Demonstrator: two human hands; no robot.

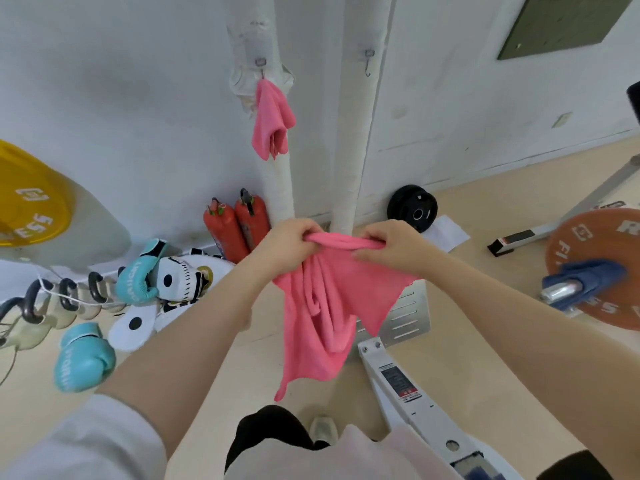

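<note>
Closest in, below the fingers, a shoe (323, 429) stands on the floor. A white frame (412, 386) runs along just to its right. Both bare forearms reach forward from pale sleeves.

The left hand (294, 244) has its fingers curled tight round the bunched top edge of a pink towel (318, 327). The right hand (389, 245) grips the same rolled edge, fingers wrapped over it. Between the two sets of fingers the edge is pulled into a short, tight roll. The rest of the towel hangs below the fingers in folds, with one corner spread out under the right hand.

Down to the left of the left fingers lie teal boxing gloves (85, 358) and a row of kettlebells (65, 292). Well to the right of the right fingers is an orange weight plate (595, 237) on a bar, with a blue cloth (585, 277) draped over the bar end.

Just beyond the fingers stand two red fire extinguishers (235, 226), two white pipes (282, 188) and a black weight plate (412, 207) leaning on the wall. Higher up, past the fingers, a second towel (272, 123), also pink, hangs from a hook (259, 62) on the left pipe. A yellow weight plate (27, 195) is far off to the left.
</note>
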